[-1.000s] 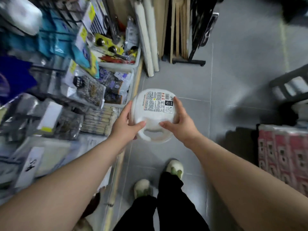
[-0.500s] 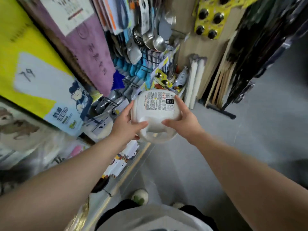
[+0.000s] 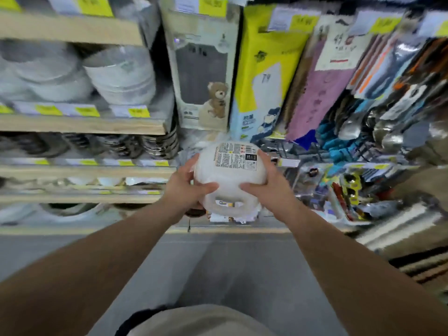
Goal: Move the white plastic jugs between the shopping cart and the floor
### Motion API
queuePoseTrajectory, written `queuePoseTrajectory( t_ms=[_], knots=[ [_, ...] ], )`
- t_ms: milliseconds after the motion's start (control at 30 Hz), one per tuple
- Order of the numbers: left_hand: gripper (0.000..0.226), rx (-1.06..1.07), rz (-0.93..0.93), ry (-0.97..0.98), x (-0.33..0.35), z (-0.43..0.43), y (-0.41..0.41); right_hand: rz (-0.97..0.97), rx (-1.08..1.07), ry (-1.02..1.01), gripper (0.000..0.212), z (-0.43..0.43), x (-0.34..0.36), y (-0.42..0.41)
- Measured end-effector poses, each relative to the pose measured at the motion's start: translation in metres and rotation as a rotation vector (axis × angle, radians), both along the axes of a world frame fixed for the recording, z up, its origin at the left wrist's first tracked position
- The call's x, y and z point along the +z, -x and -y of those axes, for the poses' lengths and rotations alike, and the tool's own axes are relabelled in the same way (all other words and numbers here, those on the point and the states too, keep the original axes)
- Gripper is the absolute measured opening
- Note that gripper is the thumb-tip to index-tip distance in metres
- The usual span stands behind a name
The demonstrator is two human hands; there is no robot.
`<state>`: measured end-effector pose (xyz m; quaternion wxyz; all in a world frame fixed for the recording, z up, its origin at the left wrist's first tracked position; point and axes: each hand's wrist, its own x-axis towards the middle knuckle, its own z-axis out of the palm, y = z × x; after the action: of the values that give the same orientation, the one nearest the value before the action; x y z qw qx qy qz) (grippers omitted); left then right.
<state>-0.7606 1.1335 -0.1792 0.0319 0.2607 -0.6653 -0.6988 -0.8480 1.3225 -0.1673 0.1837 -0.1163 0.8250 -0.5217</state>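
Note:
A white plastic jug (image 3: 230,175) with a printed label on its upper face and a loop handle facing me is held out in front of my chest. My left hand (image 3: 188,187) grips its left side, thumb across the near face. My right hand (image 3: 266,185) grips its right side the same way. The jug hangs in the air above the grey floor, in front of the store shelves. No shopping cart is in view.
Wooden shelves (image 3: 80,126) with stacked white bowls and dark plates fill the left. Boxed goods with a teddy bear picture (image 3: 202,69), hanging mats and kitchen utensils (image 3: 378,127) crowd the right. Grey floor (image 3: 218,267) lies between me and the shelf base.
My view has swung up and left, from the floor and my shoes to the shelves. Both hands keep the same hold on the jug, which stays in front of me.

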Motion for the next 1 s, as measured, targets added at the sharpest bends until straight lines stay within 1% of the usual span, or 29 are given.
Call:
queuePoseTrajectory(
  t_ms=[100, 233, 500, 700, 800, 1000],
  knots=[
    [0.076, 0.159, -0.005, -0.04, 0.003, 0.045, -0.051, -0.002, 0.153, 0.011, 0.094, 0.061, 0.002, -0.02],
    [0.085, 0.356, -0.022, -0.069, 0.002, 0.112, -0.127, -0.031, 0.346, -0.011, 0.093, 0.152, 0.005, -0.067],
    [0.087, 0.677, -0.002, -0.001, 0.007, 0.259, -0.302, -0.038, 0.658, 0.015, 0.095, 0.361, -0.001, -0.198],
    [0.089, 0.906, 0.005, 0.066, 0.024, 0.346, -0.419, -0.038, 0.883, 0.067, 0.094, 0.491, 0.008, -0.298],
    [0.082, 1.017, 0.002, 0.089, 0.028, 0.381, -0.464, -0.033, 1.002, 0.079, 0.097, 0.554, 0.006, -0.339],
    [0.084, 1.252, -0.005, 0.103, 0.029, 0.46, -0.53, -0.038, 1.242, 0.109, 0.096, 0.685, 0.004, -0.407]
  ],
)
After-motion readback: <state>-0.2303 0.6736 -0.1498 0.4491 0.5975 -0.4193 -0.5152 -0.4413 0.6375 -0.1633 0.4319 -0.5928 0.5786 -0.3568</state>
